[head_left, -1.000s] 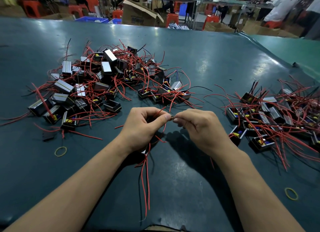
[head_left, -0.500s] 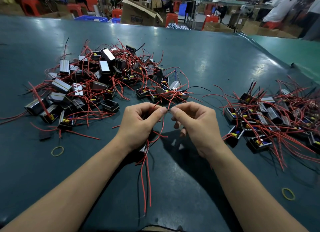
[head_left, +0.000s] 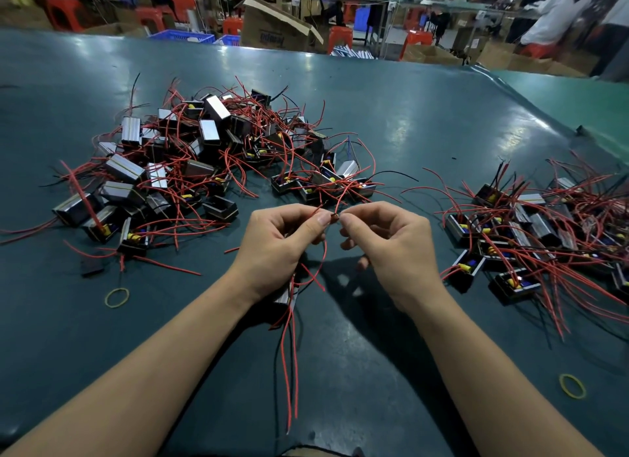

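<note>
Just in front of the left pile (head_left: 211, 163), both hands' fingers pinch one red wire (head_left: 335, 214): left hand (head_left: 282, 249), right hand (head_left: 391, 245)

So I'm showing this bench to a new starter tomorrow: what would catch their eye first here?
Dead centre, the left hand and right hand pinch the tip of a red wire between them, just above the green table. To the left sprawls a big heap of small black boxes tangled in red leads. A smaller heap lies at the right edge.
</note>
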`<state>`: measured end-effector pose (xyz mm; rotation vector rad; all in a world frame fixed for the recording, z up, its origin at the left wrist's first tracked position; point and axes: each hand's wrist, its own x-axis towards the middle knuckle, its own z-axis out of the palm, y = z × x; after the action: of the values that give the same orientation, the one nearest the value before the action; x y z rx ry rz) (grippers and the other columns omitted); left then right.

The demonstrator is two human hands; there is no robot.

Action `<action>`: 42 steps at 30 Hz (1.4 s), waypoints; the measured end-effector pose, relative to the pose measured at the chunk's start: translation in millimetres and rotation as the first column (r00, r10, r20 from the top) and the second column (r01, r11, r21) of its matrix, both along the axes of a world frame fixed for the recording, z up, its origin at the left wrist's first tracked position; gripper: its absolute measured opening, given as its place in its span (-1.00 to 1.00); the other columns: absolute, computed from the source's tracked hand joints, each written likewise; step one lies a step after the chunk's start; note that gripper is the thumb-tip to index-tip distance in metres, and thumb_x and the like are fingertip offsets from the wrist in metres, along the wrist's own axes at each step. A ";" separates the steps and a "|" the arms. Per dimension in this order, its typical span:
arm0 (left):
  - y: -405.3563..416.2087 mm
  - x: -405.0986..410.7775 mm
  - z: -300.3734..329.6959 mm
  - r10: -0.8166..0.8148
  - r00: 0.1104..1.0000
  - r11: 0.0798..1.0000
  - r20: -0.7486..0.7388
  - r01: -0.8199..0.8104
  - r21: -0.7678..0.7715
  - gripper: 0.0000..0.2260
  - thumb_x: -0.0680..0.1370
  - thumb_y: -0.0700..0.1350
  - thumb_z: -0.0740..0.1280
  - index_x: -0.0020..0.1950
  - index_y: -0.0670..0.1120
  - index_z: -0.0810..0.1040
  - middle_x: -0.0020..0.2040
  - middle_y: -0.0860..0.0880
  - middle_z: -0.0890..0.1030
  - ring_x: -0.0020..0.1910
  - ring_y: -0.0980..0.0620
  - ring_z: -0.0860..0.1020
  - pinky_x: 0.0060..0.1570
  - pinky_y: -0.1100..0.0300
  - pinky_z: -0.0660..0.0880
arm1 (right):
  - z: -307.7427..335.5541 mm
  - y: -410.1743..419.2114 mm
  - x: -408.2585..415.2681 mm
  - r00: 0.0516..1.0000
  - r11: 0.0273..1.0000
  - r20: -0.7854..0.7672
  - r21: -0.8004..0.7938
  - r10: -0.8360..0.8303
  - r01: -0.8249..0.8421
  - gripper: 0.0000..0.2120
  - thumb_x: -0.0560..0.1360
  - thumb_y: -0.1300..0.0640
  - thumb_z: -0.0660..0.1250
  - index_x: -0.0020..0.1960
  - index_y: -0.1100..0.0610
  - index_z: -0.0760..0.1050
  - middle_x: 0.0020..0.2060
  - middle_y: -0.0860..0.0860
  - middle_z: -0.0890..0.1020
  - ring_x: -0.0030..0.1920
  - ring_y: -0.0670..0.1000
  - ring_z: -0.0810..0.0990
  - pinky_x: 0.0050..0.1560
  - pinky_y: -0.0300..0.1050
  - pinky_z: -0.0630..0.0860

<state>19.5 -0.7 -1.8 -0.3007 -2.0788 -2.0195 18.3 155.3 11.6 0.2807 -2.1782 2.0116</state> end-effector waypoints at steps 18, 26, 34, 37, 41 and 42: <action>-3.3 1.5 0.1 0.048 0.993 0.938 -0.110 -0.083 -0.335 -0.85 0.50 -0.22 0.44 -0.20 0.02 0.67 -0.37 0.14 0.60 -0.37 0.24 0.49 -0.30 0.38 0.40 | 0.6 2.9 -3.5 0.953 0.968 0.259 0.151 0.158 -0.202 -0.83 0.56 0.18 0.32 -0.21 0.12 0.50 -0.44 0.03 0.50 -0.43 -0.05 0.47 -0.55 -0.23 0.34; -2.9 4.6 4.5 -0.025 0.994 0.931 -0.103 -0.015 -0.365 -0.83 0.51 -0.27 0.42 -0.22 -0.04 0.64 -0.44 0.20 0.54 -0.41 0.26 0.48 -0.32 0.47 0.31 | 9.4 14.6 -8.5 0.758 0.901 0.522 -0.046 0.390 -0.431 -0.92 0.55 0.16 0.23 -0.11 0.12 0.45 -0.45 -0.09 0.36 -0.47 -0.11 0.25 -0.59 -0.33 0.07; -1.8 2.9 2.1 0.031 0.998 0.944 -0.061 -0.050 -0.326 -0.83 0.52 -0.21 0.41 -0.23 0.00 0.66 -0.45 0.17 0.56 -0.42 0.24 0.46 -0.35 0.43 0.34 | 5.2 15.3 -12.3 0.737 0.887 0.495 -0.287 0.460 -0.361 -0.83 0.55 0.16 0.29 -0.22 0.11 0.51 -0.41 -0.03 0.44 -0.49 -0.13 0.34 -0.60 -0.36 0.19; -4.1 -0.1 1.8 0.083 0.996 0.964 -0.046 -0.091 -0.251 -0.79 0.54 -0.24 0.38 -0.24 0.01 0.63 -0.45 0.23 0.58 -0.43 0.29 0.50 -0.34 0.48 0.37 | 7.8 20.4 -17.1 0.786 0.868 0.447 -0.445 0.428 -0.220 -0.89 0.45 0.10 0.34 -0.17 0.11 0.44 -0.36 -0.01 0.53 -0.49 -0.12 0.44 -0.62 -0.35 0.25; -3.2 -1.3 -1.3 0.110 0.993 0.971 -0.050 -0.118 -0.207 -0.81 0.54 -0.20 0.39 -0.23 0.03 0.64 -0.42 0.20 0.61 -0.41 0.29 0.53 -0.32 0.47 0.40 | 1.3 18.0 -10.7 0.863 0.926 0.353 -0.244 0.362 -0.289 -0.77 0.34 0.11 0.44 -0.05 0.16 0.54 -0.26 0.05 0.65 -0.41 -0.07 0.58 -0.54 -0.27 0.44; -3.3 -1.9 -2.2 0.109 0.993 0.972 -0.051 -0.117 -0.202 -0.82 0.54 -0.18 0.40 -0.22 0.04 0.64 -0.42 0.18 0.61 -0.41 0.28 0.53 -0.32 0.45 0.41 | -1.4 13.0 -8.5 0.870 0.930 0.338 -0.213 0.359 -0.301 -0.78 0.35 0.13 0.44 -0.04 0.18 0.56 -0.27 0.07 0.67 -0.39 -0.07 0.60 -0.51 -0.26 0.48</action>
<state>17.6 -4.0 -4.1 -0.2485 -2.2282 -1.7252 9.8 168.3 10.2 0.2882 -2.2938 2.5983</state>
